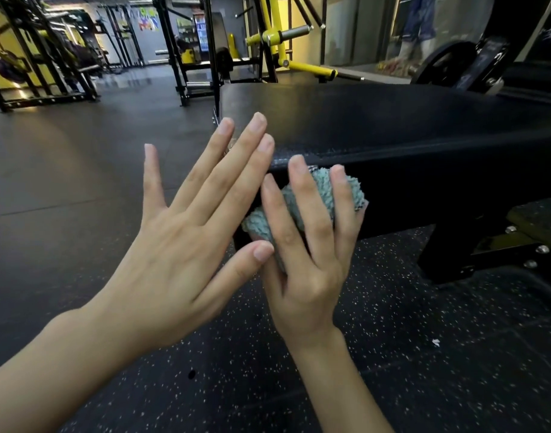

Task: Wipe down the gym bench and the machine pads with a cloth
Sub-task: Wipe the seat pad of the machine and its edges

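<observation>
A black padded gym bench (393, 120) fills the middle and right of the head view, its near side edge facing me. A bunched teal-grey cloth (324, 195) sits against that side edge near the bench's left end. My right hand (308, 245) presses the cloth to the pad with straight, spread fingers. My left hand (186, 226) is held flat just left of it, fingers straight, its fingertips at the bench corner; whether they touch the pad is unclear. Its thumb touches the right hand by the cloth.
The bench's black metal frame and bolted foot (493, 254) stand at the right. Speckled rubber floor (393, 370) lies below my hands. A yellow plate-loaded machine (277, 39) and black racks (33, 57) stand behind. A weight plate (446, 60) is at the far right.
</observation>
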Demonstrator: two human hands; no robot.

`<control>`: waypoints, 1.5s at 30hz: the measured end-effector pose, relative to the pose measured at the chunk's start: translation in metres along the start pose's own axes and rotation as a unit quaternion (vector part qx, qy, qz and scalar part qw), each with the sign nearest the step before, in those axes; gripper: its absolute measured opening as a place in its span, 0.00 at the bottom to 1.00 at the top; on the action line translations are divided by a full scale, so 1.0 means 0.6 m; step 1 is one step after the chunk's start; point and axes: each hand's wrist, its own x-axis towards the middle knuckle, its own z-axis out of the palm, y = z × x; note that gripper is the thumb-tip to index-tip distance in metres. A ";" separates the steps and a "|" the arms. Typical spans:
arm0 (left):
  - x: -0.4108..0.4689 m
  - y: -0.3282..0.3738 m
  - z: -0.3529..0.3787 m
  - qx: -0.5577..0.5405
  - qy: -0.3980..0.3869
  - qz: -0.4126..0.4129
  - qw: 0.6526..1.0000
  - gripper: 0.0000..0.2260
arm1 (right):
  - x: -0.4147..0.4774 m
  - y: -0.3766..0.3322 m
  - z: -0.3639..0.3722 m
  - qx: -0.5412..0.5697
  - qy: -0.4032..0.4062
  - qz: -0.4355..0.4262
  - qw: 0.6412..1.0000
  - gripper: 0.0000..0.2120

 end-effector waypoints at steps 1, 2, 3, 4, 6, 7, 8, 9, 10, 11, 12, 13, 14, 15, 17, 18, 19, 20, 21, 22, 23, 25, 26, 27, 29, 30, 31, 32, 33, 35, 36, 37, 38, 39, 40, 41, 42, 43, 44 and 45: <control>0.000 0.001 0.000 -0.004 -0.001 -0.002 1.000 0.30 | 0.003 0.006 -0.004 -0.012 -0.005 -0.004 1.000 0.19; 0.000 0.002 0.000 -0.008 -0.002 -0.004 1.000 0.30 | 0.005 0.010 -0.008 -0.022 -0.009 -0.007 1.000 0.18; 0.000 0.004 0.000 -0.010 -0.003 -0.006 1.000 0.30 | 0.006 0.015 -0.013 -0.031 -0.013 -0.009 0.999 0.18; 0.000 0.004 -0.001 -0.012 -0.004 -0.008 1.000 0.29 | 0.007 0.022 -0.018 -0.041 -0.016 -0.008 0.999 0.18; -0.001 0.006 -0.003 -0.014 -0.008 -0.011 1.000 0.29 | 0.015 0.044 -0.030 -0.052 -0.019 0.005 0.998 0.18; -0.001 0.006 -0.004 -0.014 -0.009 -0.013 1.000 0.29 | 0.020 0.057 -0.037 -0.049 -0.013 0.020 0.999 0.18; -0.001 0.007 -0.006 -0.014 -0.010 -0.014 1.000 0.29 | 0.025 0.067 -0.042 -0.039 -0.004 0.037 0.999 0.18; -0.002 0.008 -0.007 -0.012 -0.011 -0.015 1.000 0.29 | 0.028 0.072 -0.045 -0.024 0.006 0.052 0.998 0.18; -0.003 0.008 -0.008 -0.010 -0.011 -0.015 1.000 0.30 | 0.031 0.071 -0.044 -0.005 0.016 0.060 0.998 0.18; -0.003 0.009 -0.008 -0.008 -0.012 -0.015 1.000 0.30 | 0.032 0.065 -0.041 0.013 0.026 0.066 0.997 0.18; -0.004 0.008 -0.008 -0.005 -0.013 -0.015 1.000 0.30 | 0.032 0.054 -0.034 0.029 0.035 0.074 0.996 0.18; -0.005 0.008 -0.008 -0.003 -0.013 -0.015 1.000 0.30 | 0.031 0.041 -0.027 0.045 0.041 0.083 0.995 0.18; -0.006 0.008 -0.008 0.000 -0.014 -0.015 1.000 0.30 | 0.029 0.026 -0.020 0.059 0.045 0.088 0.993 0.18; -0.006 0.008 -0.009 0.002 -0.015 -0.015 1.000 0.30 | 0.026 0.012 -0.015 0.069 0.044 0.087 0.993 0.18; -0.008 0.006 -0.010 0.003 -0.017 -0.014 1.000 0.30 | 0.016 -0.014 -0.006 0.087 0.034 0.070 0.993 0.18; -0.008 0.006 -0.011 0.002 -0.017 -0.013 1.000 0.30 | 0.010 -0.025 -0.003 0.093 0.027 0.062 0.993 0.18; -0.009 0.005 -0.012 0.000 -0.017 -0.012 1.000 0.30 | 0.005 -0.034 0.001 0.089 0.020 0.057 0.994 0.19; -0.010 0.004 -0.012 -0.005 -0.017 -0.012 1.000 0.29 | 0.003 -0.039 0.003 0.075 0.015 0.055 0.996 0.19; -0.010 0.003 -0.013 -0.010 -0.017 -0.012 1.000 0.29 | 0.001 -0.040 0.003 0.049 0.009 0.052 0.997 0.20; -0.010 0.003 -0.013 -0.014 -0.018 -0.013 1.000 0.29 | 0.001 -0.035 0.003 0.018 0.002 0.043 0.999 0.20; -0.009 0.004 -0.012 -0.017 -0.018 -0.013 1.000 0.30 | 0.002 -0.027 0.001 -0.013 -0.006 0.027 1.000 0.20; -0.007 0.005 -0.012 -0.020 -0.016 -0.014 1.000 0.30 | 0.006 -0.003 -0.006 -0.060 -0.017 -0.010 0.998 0.20; -0.006 0.006 -0.012 -0.022 -0.015 -0.016 1.000 0.29 | 0.008 0.007 -0.011 -0.074 -0.022 -0.024 0.997 0.20; -0.006 0.007 -0.012 -0.023 -0.014 -0.017 0.999 0.29 | 0.011 0.014 -0.016 -0.082 -0.026 -0.033 0.996 0.19; -0.006 0.008 -0.013 -0.023 -0.014 -0.019 0.999 0.29 | 0.016 0.025 -0.025 -0.091 -0.030 -0.040 0.995 0.19; -0.006 0.009 -0.013 -0.022 -0.015 -0.020 0.999 0.29 | 0.019 0.031 -0.031 -0.092 -0.032 -0.039 0.994 0.19; -0.006 0.009 -0.014 -0.022 -0.016 -0.022 0.999 0.29 | 0.023 0.037 -0.039 -0.094 -0.033 -0.036 0.994 0.19; -0.006 0.009 -0.014 -0.022 -0.016 -0.023 0.999 0.29 | 0.030 0.046 -0.047 -0.096 -0.032 -0.030 0.994 0.19; -0.006 0.010 -0.014 -0.023 -0.016 -0.024 0.999 0.29 | 0.037 0.057 -0.056 -0.098 -0.028 -0.019 0.995 0.20; -0.007 0.011 -0.015 -0.025 -0.016 -0.026 0.999 0.29 | 0.053 0.080 -0.069 -0.077 -0.009 0.013 0.997 0.20; -0.007 0.012 -0.015 -0.026 -0.016 -0.027 0.999 0.29 | 0.058 0.088 -0.071 -0.044 -0.004 0.026 0.999 0.20; -0.007 0.012 -0.015 -0.027 -0.015 -0.028 0.999 0.29 | 0.061 0.089 -0.070 0.000 -0.007 0.033 0.999 0.19; -0.007 0.013 -0.016 -0.027 -0.015 -0.028 0.999 0.29 | 0.061 0.084 -0.066 0.042 -0.013 0.036 0.998 0.18; -0.007 0.013 -0.016 -0.028 -0.015 -0.028 0.999 0.29 | 0.059 0.074 -0.059 0.072 -0.017 0.037 0.997 0.17; -0.006 0.013 -0.015 -0.028 -0.014 -0.028 0.999 0.29 | 0.055 0.062 -0.052 0.090 -0.015 0.039 0.995 0.17; -0.005 0.014 -0.015 -0.028 -0.012 -0.028 0.999 0.29 | 0.051 0.051 -0.046 0.101 -0.009 0.042 0.994 0.16; -0.004 0.014 -0.014 -0.028 -0.011 -0.027 0.999 0.29 | 0.048 0.041 -0.040 0.107 -0.002 0.045 0.993 0.16; -0.003 0.015 -0.014 -0.028 -0.009 -0.027 0.999 0.29 | 0.045 0.032 -0.037 0.111 0.003 0.048 0.993 0.17; -0.003 0.015 -0.013 -0.029 -0.007 -0.027 0.999 0.29 | 0.041 0.024 -0.034 0.118 0.004 0.048 0.992 0.17; -0.002 0.015 -0.012 -0.029 -0.005 -0.026 0.999 0.29 | 0.036 0.015 -0.031 0.128 0.000 0.045 0.991 0.17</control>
